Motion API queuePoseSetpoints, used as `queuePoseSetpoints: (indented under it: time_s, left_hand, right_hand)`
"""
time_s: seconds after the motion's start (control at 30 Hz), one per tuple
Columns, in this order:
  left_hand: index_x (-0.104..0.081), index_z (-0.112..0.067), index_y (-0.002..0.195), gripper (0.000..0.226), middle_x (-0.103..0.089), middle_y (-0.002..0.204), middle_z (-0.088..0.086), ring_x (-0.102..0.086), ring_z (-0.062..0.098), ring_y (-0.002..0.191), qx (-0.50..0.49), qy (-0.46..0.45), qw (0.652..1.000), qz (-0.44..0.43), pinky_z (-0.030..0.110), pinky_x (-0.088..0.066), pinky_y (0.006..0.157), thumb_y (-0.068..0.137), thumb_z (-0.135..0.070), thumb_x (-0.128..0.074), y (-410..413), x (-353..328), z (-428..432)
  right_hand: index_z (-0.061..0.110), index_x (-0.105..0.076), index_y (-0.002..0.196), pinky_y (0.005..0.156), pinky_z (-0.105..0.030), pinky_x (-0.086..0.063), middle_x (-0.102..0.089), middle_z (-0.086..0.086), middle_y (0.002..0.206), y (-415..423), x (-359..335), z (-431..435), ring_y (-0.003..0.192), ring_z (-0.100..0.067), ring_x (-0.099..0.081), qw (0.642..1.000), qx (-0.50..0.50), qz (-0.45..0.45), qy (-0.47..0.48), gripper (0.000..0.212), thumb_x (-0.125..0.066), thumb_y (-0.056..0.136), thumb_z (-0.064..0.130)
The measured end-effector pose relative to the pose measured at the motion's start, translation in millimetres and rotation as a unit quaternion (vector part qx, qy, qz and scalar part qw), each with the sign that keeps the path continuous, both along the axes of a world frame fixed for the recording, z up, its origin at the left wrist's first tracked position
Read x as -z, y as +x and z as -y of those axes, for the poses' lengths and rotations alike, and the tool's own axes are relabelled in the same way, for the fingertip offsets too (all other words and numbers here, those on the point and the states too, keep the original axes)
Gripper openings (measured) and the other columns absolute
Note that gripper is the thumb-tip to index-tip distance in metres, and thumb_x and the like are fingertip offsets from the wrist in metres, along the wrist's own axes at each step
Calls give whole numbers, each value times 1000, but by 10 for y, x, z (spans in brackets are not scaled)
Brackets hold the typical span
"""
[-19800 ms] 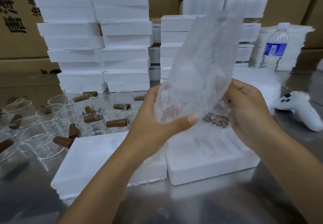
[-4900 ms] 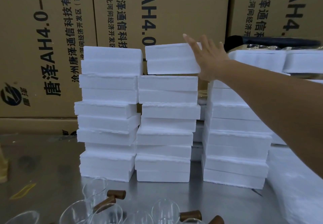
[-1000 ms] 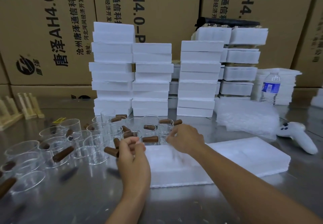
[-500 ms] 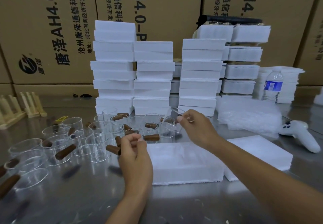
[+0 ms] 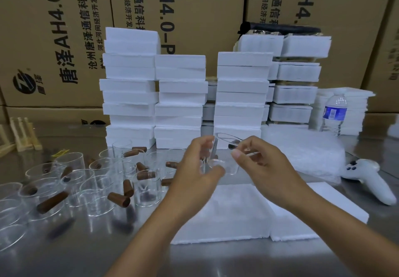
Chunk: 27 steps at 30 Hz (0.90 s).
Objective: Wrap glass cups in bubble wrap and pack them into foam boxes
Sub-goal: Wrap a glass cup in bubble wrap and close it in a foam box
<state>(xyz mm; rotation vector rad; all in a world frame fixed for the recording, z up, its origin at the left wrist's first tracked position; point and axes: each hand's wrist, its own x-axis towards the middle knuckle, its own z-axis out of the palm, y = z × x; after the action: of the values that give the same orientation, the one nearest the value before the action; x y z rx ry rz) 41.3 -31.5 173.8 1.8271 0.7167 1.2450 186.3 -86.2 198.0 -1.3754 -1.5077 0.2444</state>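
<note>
Both hands hold a clear glass cup tilted in the air above two white foam box halves lying side by side on the steel table. My left hand curls round the cup's left side and base. From the right, my right hand pinches its rim with thumb and fingers. Several more glass cups with brown wooden handles stand to the left. A pile of bubble wrap lies at the right, behind the foam halves.
Stacks of white foam boxes stand at the back, in front of cardboard cartons. A water bottle and a white controller sit at the right. Wooden racks stand at the far left.
My right hand has lifted a glass cup out of the group. My left hand rose from near the table and took hold of the cup's other side.
</note>
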Motion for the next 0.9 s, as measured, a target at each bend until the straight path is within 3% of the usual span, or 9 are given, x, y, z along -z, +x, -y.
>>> queuePoseSetpoints:
  time_s: [0.1, 0.17, 0.3, 0.37, 0.43, 0.53, 0.67, 0.77, 0.9]
  left_hand:
    - [-24, -41, 140, 79, -35, 144, -19, -36, -3, 130, 42, 14, 997, -65, 17, -40, 100, 81, -19, -72, 148, 85, -29]
    - [-22, -38, 141, 82, -36, 146, -14, -37, 0, 131, 18, 19, 998, -57, 31, -39, 107, 79, -28, -76, 252, 133, -31]
    - [-33, -40, 126, 63, -51, 132, -9, -51, 1, 117, -24, -13, 1000, 13, 30, -46, 100, 79, -27, -73, 358, 169, -69]
    - [-39, -38, 123, 58, -57, 123, -12, -59, -3, 104, -25, -76, 995, 65, 19, -51, 86, 78, -26, -73, 336, 170, -116]
    - [-48, -32, 121, 55, -64, 112, -11, -64, -5, 92, -16, -136, 982, 131, 10, -50, 70, 74, -24, -75, 283, 156, -170]
    - [-58, -24, 116, 68, -68, 111, -3, -68, 13, 94, 39, -231, 945, 228, 30, -54, 83, 52, -31, -79, 212, 119, -234]
    - [-63, -12, 107, 59, -72, 91, 1, -67, 15, 69, 109, -290, 895, 321, 29, -58, 68, 50, -18, -80, 185, 90, -249]
    - [-65, -11, 107, 58, -72, 89, 2, -66, 16, 67, 138, -311, 876, 341, 29, -59, 69, 52, -15, -81, 170, 116, -247]
    - [-65, -14, 103, 54, -72, 93, 2, -68, 16, 71, 152, -332, 867, 338, 31, -57, 69, 50, -24, -73, 166, 111, -229]
  right_hand:
    - [30, -59, 76, 63, -14, -42, -64, 11, 80, -2, 3, 3, 76, -1, -58, 998, 58, -1, 5, 14, -60, 86, 40]
    - [32, -61, 74, 65, -19, -46, -64, 7, 80, 18, 21, 4, 76, -4, -59, 998, 67, 7, -1, 14, -61, 83, 42]
    - [42, -62, 90, 62, -7, -42, -64, 16, 84, 118, 41, 7, 79, 5, -60, 999, 17, 19, -22, 6, -59, 85, 40]
    - [51, -55, 107, 65, -4, -43, -63, 19, 90, 235, 23, -9, 82, 6, -61, 999, -29, 18, -29, 24, -56, 84, 44]
    - [55, -48, 111, 59, -6, -43, -62, 18, 95, 411, 2, -79, 83, 4, -62, 999, -18, 17, -25, 29, -55, 85, 45]
    - [42, -52, 107, 50, -8, -41, -62, 10, 97, 828, 72, -323, 79, -3, -61, 996, 75, 18, -47, 21, -59, 88, 35]
    - [23, -57, 111, 73, -24, -42, -60, -3, 114, 1404, 264, -622, 91, -15, -54, 956, 214, 92, -179, 24, -62, 88, 31]
    - [19, -55, 119, 88, -32, -43, -55, -6, 125, 1648, 368, -715, 105, -20, -52, 916, 278, 156, -244, 36, -65, 86, 31]
    - [23, -51, 122, 95, -36, -42, -53, -2, 126, 1767, 397, -770, 112, -22, -51, 870, 314, 211, -315, 41, -65, 83, 28]
